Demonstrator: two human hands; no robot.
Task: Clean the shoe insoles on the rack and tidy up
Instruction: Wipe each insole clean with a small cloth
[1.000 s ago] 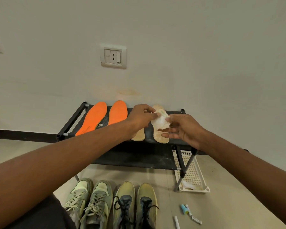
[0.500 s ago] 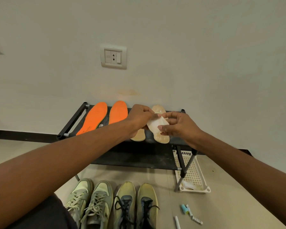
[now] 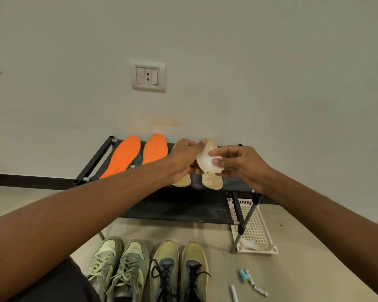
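Observation:
A black two-tier shoe rack (image 3: 96, 161) stands against the wall. On its top shelf lie two orange insoles (image 3: 123, 156) at the left and two beige insoles (image 3: 212, 182) at the right. Above the beige pair I hold a white wipe (image 3: 207, 163) between both hands. My left hand (image 3: 184, 159) pinches its left edge with the thumb raised. My right hand (image 3: 238, 163) pinches its right side between thumb and fingers. The hands hide most of the left beige insole (image 3: 182, 182).
Two pairs of sneakers (image 3: 148, 271) stand on the floor in front of the rack. A white perforated tray (image 3: 260, 236) holding a crumpled wipe lies by the rack's right legs. A small blue-capped tube (image 3: 244, 276) and a white stick lie on the floor nearby.
Both hands have kept working the white wipe above the beige insoles; it now shows as a wider, more spread piece, with the left thumb lifted.

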